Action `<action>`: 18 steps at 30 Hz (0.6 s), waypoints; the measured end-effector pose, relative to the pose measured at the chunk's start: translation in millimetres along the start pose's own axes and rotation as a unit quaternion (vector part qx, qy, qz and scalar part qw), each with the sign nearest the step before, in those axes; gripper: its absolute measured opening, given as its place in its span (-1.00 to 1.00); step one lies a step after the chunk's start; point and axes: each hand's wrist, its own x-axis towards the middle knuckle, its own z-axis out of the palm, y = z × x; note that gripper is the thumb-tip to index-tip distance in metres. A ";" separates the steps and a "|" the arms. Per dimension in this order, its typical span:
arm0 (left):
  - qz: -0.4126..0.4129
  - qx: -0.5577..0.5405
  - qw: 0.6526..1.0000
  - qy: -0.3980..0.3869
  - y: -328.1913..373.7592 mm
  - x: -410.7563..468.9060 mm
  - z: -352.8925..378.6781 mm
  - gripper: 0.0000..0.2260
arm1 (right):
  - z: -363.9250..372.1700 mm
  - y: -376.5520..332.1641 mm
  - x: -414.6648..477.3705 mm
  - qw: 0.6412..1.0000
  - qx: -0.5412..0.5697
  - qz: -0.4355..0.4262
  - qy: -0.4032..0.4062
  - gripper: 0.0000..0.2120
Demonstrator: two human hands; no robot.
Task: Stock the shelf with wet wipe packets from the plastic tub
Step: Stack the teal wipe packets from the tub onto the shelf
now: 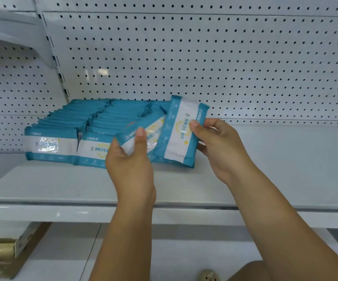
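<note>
At the lower left, a cardboard box (pixel 2 250) sits below the white shelf (pixel 62 185). Both forearms reach up over the shelf's front edge. The left hand (pixel 131 159) grips a tilted wet wipe packet (pixel 143 129), with the thumb pressed on its face and the fingers curled beneath. Just beside it, the right hand (pixel 218 147) pinches a second packet (pixel 181 134) by its right edge, holding it steeply slanted low over the shelf. Behind the left hand, two rows of teal packets (pixel 79 122) stand on edge on the shelf and run back to the perforated back panel (pixel 204 57)
</note>
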 end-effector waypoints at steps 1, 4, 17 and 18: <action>0.018 0.002 0.999 0.043 1.3 2.0 -2.1 -0.88 | -1.5 -1.3 1.4 1.000 0.010 -0.002 0.007 -0.81; 0.065 -0.003 0.988 0.140 5.9 9.8 -11.7 -0.90 | -1.3 -3.7 5.4 0.995 -0.080 -0.058 0.025 -0.87; 0.060 -0.020 0.972 0.225 21.3 36.6 -50.3 -0.88 | 33.6 16.2 18.3 0.816 -0.487 -0.298 -0.093 -0.72; 0.053 -0.012 0.975 0.216 21.9 38.3 -52.4 -0.90 | 33.6 19.2 19.4 0.796 -0.502 -0.326 -0.090 -0.72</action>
